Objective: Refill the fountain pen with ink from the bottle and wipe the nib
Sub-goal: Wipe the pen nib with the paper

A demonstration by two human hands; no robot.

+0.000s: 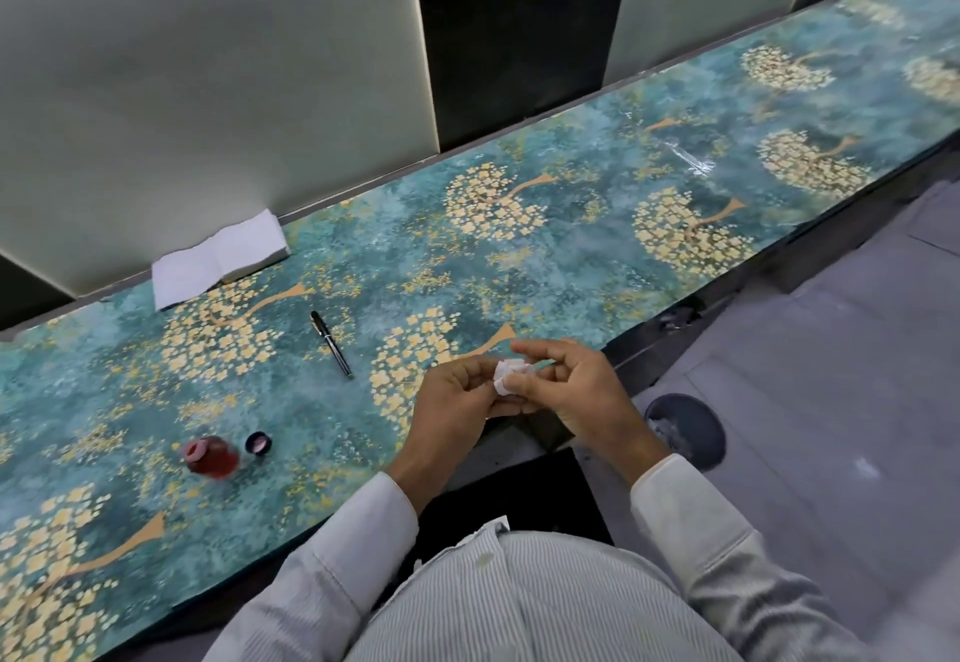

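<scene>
both hands meet over the near edge of the table (571, 204), fingers curled round a small crumpled wad of white tissue (508, 374). the left hand (457, 404) pinches the wad from its left side, and the right hand (569, 391) pinches it from the right with thumb and fingertips, the forefinger arched over the top. whether anything is wrapped inside the tissue cannot be told.

left of the wad, well apart from it, the pen (331, 343) lies capped and flat on the table, slanting away from the person. further left and nearer the person stands the ink bottle (212, 457), open at its pinkish mouth and holding red ink. its dark cap (258, 443) sits just beside the bottle on the side toward the wad, inner face up. far beyond the pen, against the wall panel, rests a stack of white tissues (221, 258).
</scene>
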